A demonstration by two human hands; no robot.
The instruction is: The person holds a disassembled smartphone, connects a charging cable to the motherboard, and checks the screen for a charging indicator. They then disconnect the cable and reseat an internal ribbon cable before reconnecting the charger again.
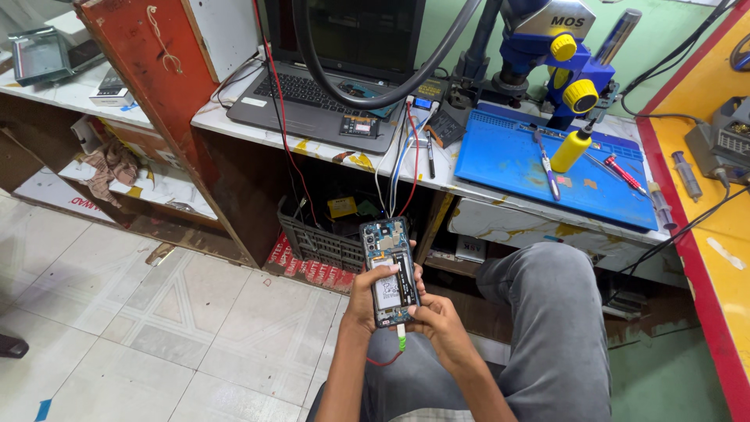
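Dark laptop screen (355, 31) at tabletop (234, 117) rear; small lit meter display (423, 103) beside; red printed box (308, 271) under tabletop.

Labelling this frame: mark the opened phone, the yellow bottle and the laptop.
opened phone (388, 270): head view, on its exposed battery.
yellow bottle (569, 151): head view, mid-body, on the blue mat.
laptop (312, 94): head view, on the keyboard.

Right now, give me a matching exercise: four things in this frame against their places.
Things:
1. opened phone
2. laptop
3. yellow bottle
4. grey crate

Places:
A. on the blue work mat
B. under the bench
C. between the left hand and right hand
D. on the white bench top, left of the mat

Pairs: 1-C, 2-D, 3-A, 4-B
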